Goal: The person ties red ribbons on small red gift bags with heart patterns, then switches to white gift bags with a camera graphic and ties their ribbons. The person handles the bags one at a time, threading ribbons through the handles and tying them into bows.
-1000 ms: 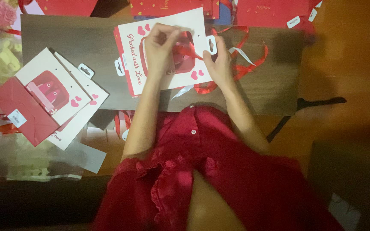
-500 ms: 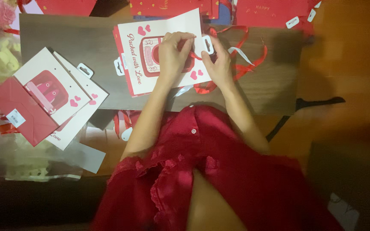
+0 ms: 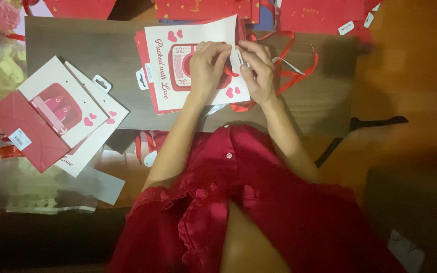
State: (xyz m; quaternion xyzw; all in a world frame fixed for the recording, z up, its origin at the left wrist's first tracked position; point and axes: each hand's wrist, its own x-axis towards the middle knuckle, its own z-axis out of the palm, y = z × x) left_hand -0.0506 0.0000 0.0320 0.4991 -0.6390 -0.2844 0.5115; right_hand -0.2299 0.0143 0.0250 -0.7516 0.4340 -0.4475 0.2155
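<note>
Since half a second ago, both hands have closed in on the right edge of the card (image 3: 193, 65), and the card has shifted slightly on the surface (image 3: 77, 35).

Head view: the left hand (image 3: 206, 68) rests on the card, fingers curled, pinching the red ribbon (image 3: 231, 72) at the card's edge. The right hand (image 3: 259, 71), just beside it, pinches the same edge, likely steadying it. Loose ribbon trails beyond the right hand. Well left of the left hand lie more cards (image 3: 59, 108) and a red envelope (image 3: 26, 134). Fingertips hide the exact grip point; whether a hole is there cannot be seen.
</note>
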